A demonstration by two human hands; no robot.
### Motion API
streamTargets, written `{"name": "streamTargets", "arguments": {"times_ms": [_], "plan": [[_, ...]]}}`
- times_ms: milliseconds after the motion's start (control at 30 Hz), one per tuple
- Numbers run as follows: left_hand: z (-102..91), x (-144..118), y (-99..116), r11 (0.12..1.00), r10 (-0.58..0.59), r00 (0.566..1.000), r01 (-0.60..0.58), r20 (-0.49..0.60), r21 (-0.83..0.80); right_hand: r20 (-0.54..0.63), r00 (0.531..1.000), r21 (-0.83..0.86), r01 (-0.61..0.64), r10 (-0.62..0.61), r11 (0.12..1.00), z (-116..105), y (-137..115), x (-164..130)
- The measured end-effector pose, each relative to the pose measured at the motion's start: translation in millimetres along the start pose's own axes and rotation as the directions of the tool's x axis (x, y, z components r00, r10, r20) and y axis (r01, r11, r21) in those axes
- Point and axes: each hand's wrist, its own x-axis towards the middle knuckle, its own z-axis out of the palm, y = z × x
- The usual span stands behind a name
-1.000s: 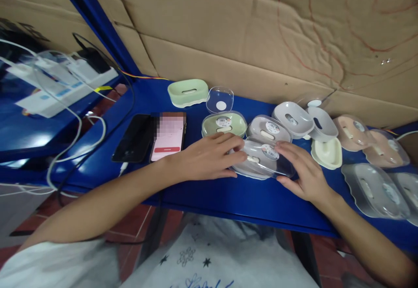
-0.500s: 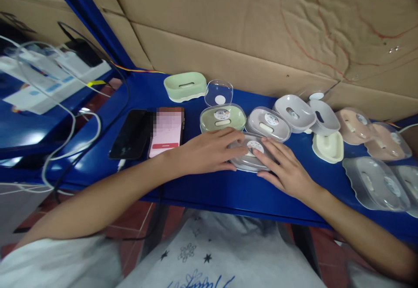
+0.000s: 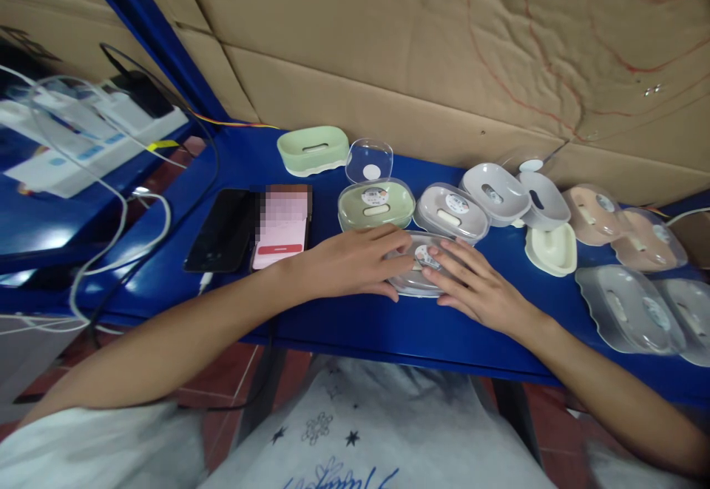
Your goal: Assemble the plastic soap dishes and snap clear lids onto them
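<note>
A grey soap box (image 3: 422, 285) with a clear lid and a round sticker lies on the blue table between my hands. My left hand (image 3: 369, 263) holds its left side, fingers bent over the lid and thumb at the near edge. From the right, my right hand (image 3: 478, 282) grips the same box, its fingers spread over the lid and sticker. Just behind stand a lidded green soap box (image 3: 355, 215) and another lidded grey soap box (image 3: 438, 211).
At the back are an uncovered green soap box (image 3: 313, 150) and a clear lid (image 3: 370, 157). Two phones (image 3: 219, 230) lie left. Grey trays (image 3: 499, 189), a cream tray (image 3: 552, 248), pinkish boxes (image 3: 588, 211) and lidded grey boxes (image 3: 632, 311) fill the right. Cables and power strips (image 3: 100, 152) sit far left.
My right hand's fingers have shifted slightly over the lid and spread flatter. My left hand stays on the box's left side. The view has shifted a little.
</note>
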Motion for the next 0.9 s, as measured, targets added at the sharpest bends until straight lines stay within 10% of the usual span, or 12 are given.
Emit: {"name": "streamTargets", "arguments": {"times_ms": [633, 767, 900], "plan": [[-4.3, 1, -6, 0.994, -0.075, 0.995, 0.068, -0.073, -0.09, -0.001, 0.997, 0.004, -0.083, 0.083, 0.997, 0, 0, 0], [-16.6, 0, -30, 0.919, -0.394, 0.895, 0.387, -0.208, -0.076, -0.012, 0.999, -0.064, -0.046, 0.046, 0.997, -3, -4, 3], [-14.0, -11, -64, 0.776, -0.63, 0.772, 0.625, -0.088, -0.079, -0.01, 1.0, -0.089, -0.005, 0.004, 0.996, -4, -10, 5]]}}
